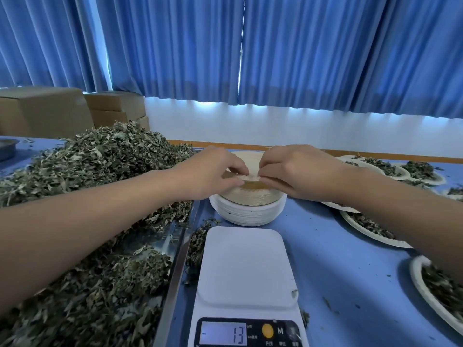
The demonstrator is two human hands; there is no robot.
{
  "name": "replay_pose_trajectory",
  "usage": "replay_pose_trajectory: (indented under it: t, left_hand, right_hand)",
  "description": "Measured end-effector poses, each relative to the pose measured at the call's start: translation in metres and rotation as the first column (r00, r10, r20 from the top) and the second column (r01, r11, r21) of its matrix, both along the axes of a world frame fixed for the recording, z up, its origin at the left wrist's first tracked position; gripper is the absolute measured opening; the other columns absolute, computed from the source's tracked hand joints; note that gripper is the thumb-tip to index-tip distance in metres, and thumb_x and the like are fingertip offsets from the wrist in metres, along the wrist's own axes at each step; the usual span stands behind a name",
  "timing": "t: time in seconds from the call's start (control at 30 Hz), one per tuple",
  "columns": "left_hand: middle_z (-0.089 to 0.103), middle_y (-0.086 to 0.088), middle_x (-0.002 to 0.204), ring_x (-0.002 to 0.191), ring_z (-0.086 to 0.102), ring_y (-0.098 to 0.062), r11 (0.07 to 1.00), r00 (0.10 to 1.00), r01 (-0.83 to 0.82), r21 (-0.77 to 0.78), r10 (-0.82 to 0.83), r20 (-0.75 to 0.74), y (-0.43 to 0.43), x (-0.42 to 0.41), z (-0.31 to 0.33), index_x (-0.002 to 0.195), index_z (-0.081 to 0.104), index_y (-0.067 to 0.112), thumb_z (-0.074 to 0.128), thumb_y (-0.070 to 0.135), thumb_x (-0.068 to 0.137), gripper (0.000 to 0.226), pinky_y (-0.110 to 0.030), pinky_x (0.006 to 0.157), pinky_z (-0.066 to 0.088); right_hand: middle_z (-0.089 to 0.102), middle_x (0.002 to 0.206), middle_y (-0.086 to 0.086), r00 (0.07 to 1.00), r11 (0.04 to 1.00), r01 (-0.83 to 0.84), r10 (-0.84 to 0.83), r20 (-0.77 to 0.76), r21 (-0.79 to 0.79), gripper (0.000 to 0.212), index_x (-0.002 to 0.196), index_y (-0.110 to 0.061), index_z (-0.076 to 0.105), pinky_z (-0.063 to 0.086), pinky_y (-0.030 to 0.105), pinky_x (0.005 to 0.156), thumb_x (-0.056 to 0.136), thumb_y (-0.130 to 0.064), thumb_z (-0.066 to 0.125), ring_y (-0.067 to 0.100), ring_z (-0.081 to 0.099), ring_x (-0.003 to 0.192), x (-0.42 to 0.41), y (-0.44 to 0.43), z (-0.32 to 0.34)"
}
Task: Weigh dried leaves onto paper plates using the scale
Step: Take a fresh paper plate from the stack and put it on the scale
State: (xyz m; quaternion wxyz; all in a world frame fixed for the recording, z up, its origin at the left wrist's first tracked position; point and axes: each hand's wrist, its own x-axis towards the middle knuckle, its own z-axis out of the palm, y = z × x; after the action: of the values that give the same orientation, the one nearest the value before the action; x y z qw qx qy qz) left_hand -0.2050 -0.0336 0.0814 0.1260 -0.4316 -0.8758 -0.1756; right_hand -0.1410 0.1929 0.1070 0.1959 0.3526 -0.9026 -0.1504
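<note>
A white digital scale (244, 266) stands in front of me with a bare platform; its display (223, 333) reads -13. Behind it sits a stack of paper plates (246, 209). My left hand (213, 171) and my right hand (298, 169) meet over the stack, and both pinch the near rim of the top paper plate (250, 162), lifting it slightly. A big heap of dried leaves (95, 171) fills a metal tray (175, 266) on the left, under my left forearm.
Several paper plates holding leaves (370, 227) lie on the blue table at the right, some partly under my right forearm. Cardboard boxes (50, 108) stand at the back left. Blue curtains hang behind. Loose leaf bits lie scattered around the scale.
</note>
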Motion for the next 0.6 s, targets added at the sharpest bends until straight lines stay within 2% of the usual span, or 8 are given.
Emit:
replay_pose_trajectory:
  t: [0.03,0.13,0.2,0.27,0.33,0.4,0.5,0.6]
  left_hand:
    - [0.072,0.015,0.111,0.101,0.06,0.001,1.0,1.0,0.001,0.004,-0.001,-0.022,0.0,0.001,0.002,0.114,0.075,0.023,0.066,0.028,0.095,0.022,-0.013,0.084,0.037]
    - [0.073,0.014,0.11,0.095,0.057,0.005,1.0,0.998,0.001,0.009,0.0,-0.057,-0.001,0.008,0.009,0.113,0.075,0.023,0.065,0.025,0.096,0.02,-0.004,0.081,0.037]
    - [0.072,0.014,0.109,0.093,0.056,0.004,1.0,0.997,0.004,0.006,-0.004,-0.076,-0.004,0.018,0.012,0.113,0.074,0.023,0.064,0.025,0.097,0.019,-0.013,0.085,0.042]
    - [0.071,0.013,0.107,0.094,0.06,-0.003,1.0,0.994,0.022,0.004,-0.022,-0.105,-0.009,0.034,0.014,0.113,0.074,0.023,0.063,0.025,0.098,0.019,-0.028,0.09,0.048]
    - [0.072,0.012,0.107,0.098,0.064,-0.009,0.999,0.991,0.049,0.007,-0.048,-0.128,-0.016,0.052,0.011,0.114,0.074,0.022,0.063,0.024,0.098,0.02,-0.036,0.093,0.049]
    - [0.072,0.011,0.107,0.097,0.065,-0.011,0.997,0.986,0.082,0.004,-0.081,-0.149,-0.024,0.073,0.006,0.115,0.074,0.022,0.063,0.024,0.098,0.02,-0.039,0.09,0.05]
    - [0.067,0.013,0.096,0.086,0.06,-0.009,0.986,0.968,0.158,-0.042,-0.163,-0.188,-0.037,0.106,-0.008,0.113,0.073,0.021,0.064,0.023,0.098,0.018,-0.04,0.083,0.05]
    - [0.071,0.007,0.1,0.092,0.065,-0.015,0.971,0.947,0.224,-0.081,-0.236,-0.218,-0.049,0.131,-0.025,0.114,0.072,0.019,0.065,0.021,0.096,0.02,-0.039,0.083,0.052]
  right_hand:
    - [0.064,0.113,0.001,1.0,1.0,-0.011,0.011,-0.014,-0.011,0.037,0.11,-0.015,0.071,0.05,0.044,0.08,0.108,-0.034,0.04,0.026,0.059,0.102,0.001,0.001,0.002]
    - [0.066,0.108,0.005,0.996,0.998,-0.062,0.06,-0.063,-0.032,0.033,0.106,-0.011,0.072,0.051,0.045,0.078,0.108,-0.029,0.045,0.029,0.06,0.098,0.004,0.001,0.004]
    - [0.067,0.106,0.008,0.992,0.996,-0.088,0.084,-0.095,-0.033,0.034,0.104,-0.007,0.072,0.051,0.046,0.079,0.108,-0.027,0.045,0.032,0.062,0.096,0.01,0.0,0.001]
    - [0.069,0.102,0.012,0.984,0.99,-0.124,0.115,-0.133,-0.066,0.034,0.102,-0.003,0.072,0.052,0.047,0.076,0.107,-0.023,0.045,0.036,0.063,0.09,0.022,0.0,-0.003]
    - [0.069,0.099,0.014,0.979,0.984,-0.145,0.127,-0.161,-0.103,0.032,0.103,-0.001,0.071,0.052,0.048,0.074,0.106,-0.02,0.046,0.038,0.063,0.086,0.037,-0.002,-0.009]
    - [0.069,0.096,0.014,0.973,0.98,-0.163,0.14,-0.182,-0.114,0.027,0.103,-0.001,0.071,0.051,0.048,0.072,0.106,-0.018,0.049,0.038,0.063,0.083,0.055,-0.005,-0.019]
    - [0.07,0.092,0.012,0.96,0.966,-0.218,0.187,-0.21,-0.137,0.03,0.102,-0.002,0.072,0.051,0.045,0.067,0.105,-0.02,0.047,0.035,0.063,0.076,0.086,-0.011,-0.04]
    - [0.071,0.094,0.01,0.945,0.948,-0.279,0.243,-0.217,-0.151,0.033,0.103,-0.002,0.074,0.05,0.041,0.065,0.106,-0.019,0.045,0.031,0.063,0.075,0.112,-0.015,-0.063]
